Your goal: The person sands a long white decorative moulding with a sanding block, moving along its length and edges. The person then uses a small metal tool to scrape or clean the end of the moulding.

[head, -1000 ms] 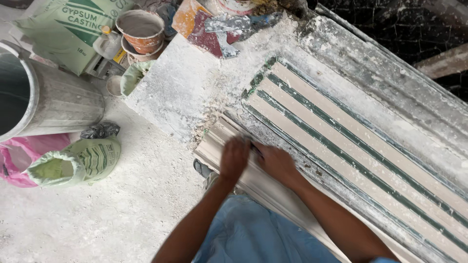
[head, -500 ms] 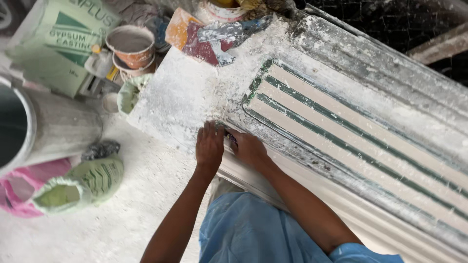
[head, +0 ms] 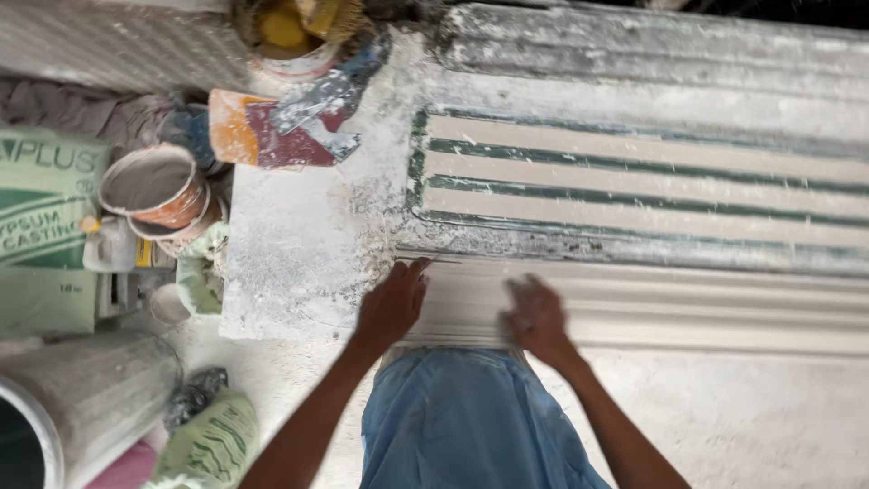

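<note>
Both hands flat on the moulding.
Your left hand [head: 391, 306] presses its end, fingers together; your right hand [head: 536, 317], fingers spread and blurred, rests mid-moulding [head: 688, 306], just below the striped mould [head: 634, 190].

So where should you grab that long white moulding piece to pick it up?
Probably by its near long edge, coming from the person's side, two hands spread apart. The white moulding strip is long, thin and lies flat against the green-striped mould, so the far edge looks blocked. The left hand and right hand already rest on its left end.
</note>
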